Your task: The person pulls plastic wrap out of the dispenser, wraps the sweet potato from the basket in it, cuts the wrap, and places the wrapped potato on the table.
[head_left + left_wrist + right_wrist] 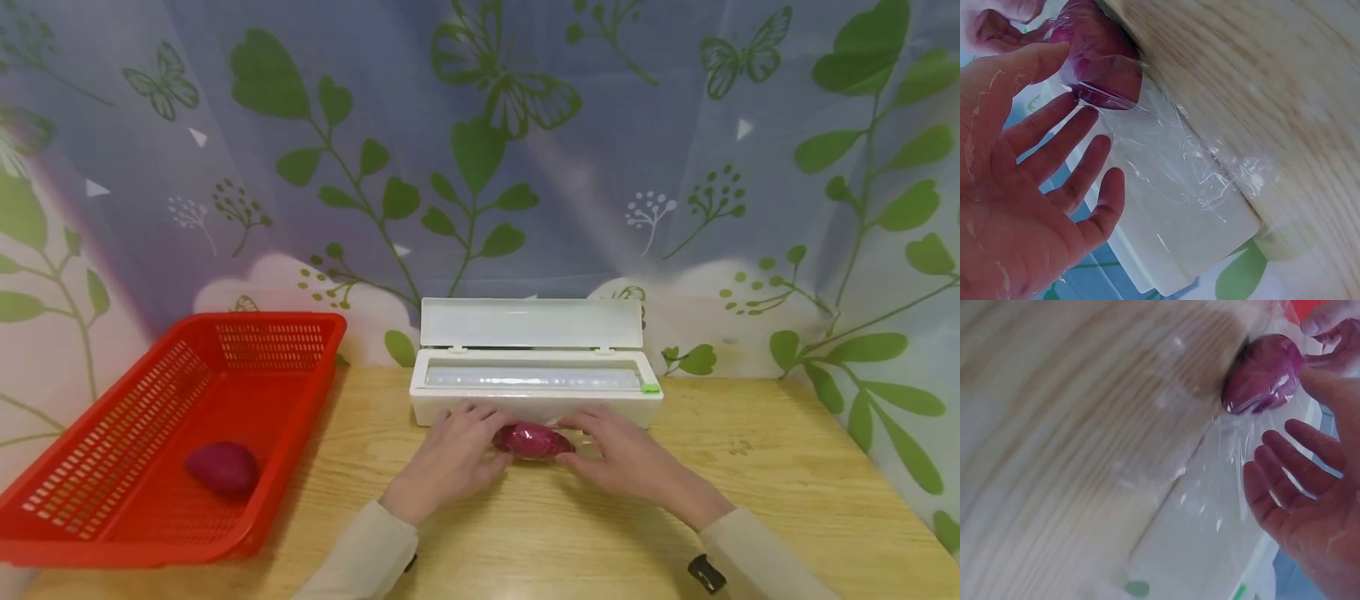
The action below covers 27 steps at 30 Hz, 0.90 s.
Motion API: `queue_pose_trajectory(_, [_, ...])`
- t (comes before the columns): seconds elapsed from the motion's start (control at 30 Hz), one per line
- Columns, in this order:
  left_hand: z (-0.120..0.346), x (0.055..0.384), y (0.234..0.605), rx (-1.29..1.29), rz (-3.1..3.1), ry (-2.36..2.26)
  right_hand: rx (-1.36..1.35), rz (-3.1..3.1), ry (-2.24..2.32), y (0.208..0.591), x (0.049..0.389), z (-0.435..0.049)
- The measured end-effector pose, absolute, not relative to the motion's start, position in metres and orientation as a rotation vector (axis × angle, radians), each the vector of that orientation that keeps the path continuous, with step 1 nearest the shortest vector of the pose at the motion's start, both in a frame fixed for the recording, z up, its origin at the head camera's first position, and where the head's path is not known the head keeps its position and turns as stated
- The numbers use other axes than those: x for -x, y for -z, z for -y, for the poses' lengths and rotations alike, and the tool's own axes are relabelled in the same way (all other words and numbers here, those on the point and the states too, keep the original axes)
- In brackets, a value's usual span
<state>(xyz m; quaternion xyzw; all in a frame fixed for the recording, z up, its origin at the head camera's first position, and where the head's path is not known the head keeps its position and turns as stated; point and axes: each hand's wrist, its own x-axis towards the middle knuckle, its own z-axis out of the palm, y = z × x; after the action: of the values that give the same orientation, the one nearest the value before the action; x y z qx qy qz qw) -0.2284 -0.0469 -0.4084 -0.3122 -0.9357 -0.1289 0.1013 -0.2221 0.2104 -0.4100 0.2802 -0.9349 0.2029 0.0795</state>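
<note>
A purple sweet potato [534, 441] wrapped in clear cling film [1166, 156] lies on the table, close against the front of a white cling film dispenser [536, 403]. My left hand [459, 454] is at its left end, thumb tip and forefinger right at the film, the other fingers loosely extended. At the right end is my right hand [626, 454], its thumb touching the sweet potato and its fingers spread toward the dispenser. Loose film trails out from both ends in the wrist views.
On the left stands a red plastic basket [288, 467] with another purple sweet potato [222, 468] inside. The dispenser's lid [531, 323] is raised, showing the film roll [532, 377] and a green slider [650, 388]. A patterned curtain [585, 183] hangs behind the wooden table [757, 467].
</note>
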Motion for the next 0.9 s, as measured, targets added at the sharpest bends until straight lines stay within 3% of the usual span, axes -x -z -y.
queue_pose_trajectory(0.43, [0.047,0.229,0.408,0.892,2.640,0.359,-0.716,2.474,-0.605,0.406,0.206,-0.275])
queue_pose_trajectory(0.9, [0.035,0.244,0.387,0.973,2.455,0.564,-0.422,2.558,-0.807,0.413,0.234,-0.317])
